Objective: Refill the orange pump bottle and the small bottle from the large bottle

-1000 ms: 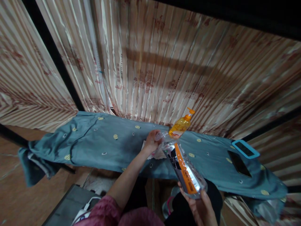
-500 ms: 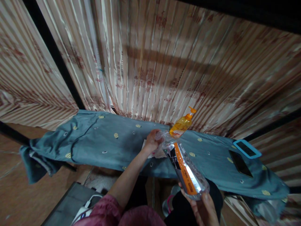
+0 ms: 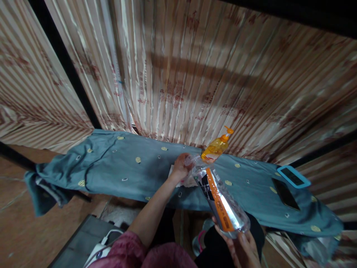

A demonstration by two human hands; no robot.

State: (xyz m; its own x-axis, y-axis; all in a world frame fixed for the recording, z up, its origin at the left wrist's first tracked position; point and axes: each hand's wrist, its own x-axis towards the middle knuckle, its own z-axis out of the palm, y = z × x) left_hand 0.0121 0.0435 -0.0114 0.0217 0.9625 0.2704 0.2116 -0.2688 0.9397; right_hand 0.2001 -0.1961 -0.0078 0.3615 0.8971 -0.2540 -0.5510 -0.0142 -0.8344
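Observation:
My right hand point(image 3: 243, 248) grips the base of a clear plastic bottle point(image 3: 220, 203) with an orange and black label, tilted with its neck pointing away from me. My left hand point(image 3: 180, 167) is closed around the bottle's neck and cap, over a piece of white paper point(image 3: 187, 182) lying on a blue-grey patterned cloth point(image 3: 125, 169). An orange pump bottle point(image 3: 216, 148) stands upright on the cloth just beyond the clear bottle's neck.
The cloth covers a long narrow surface in front of striped curtains point(image 3: 195, 74). At the right lie a dark phone point(image 3: 285, 193) and a device in a light-blue case point(image 3: 293, 176). A grey box with a white cable point(image 3: 92, 245) sits below left.
The clear bottle's base and my right hand have sunk slightly lower and to the right. My left hand stays on the neck.

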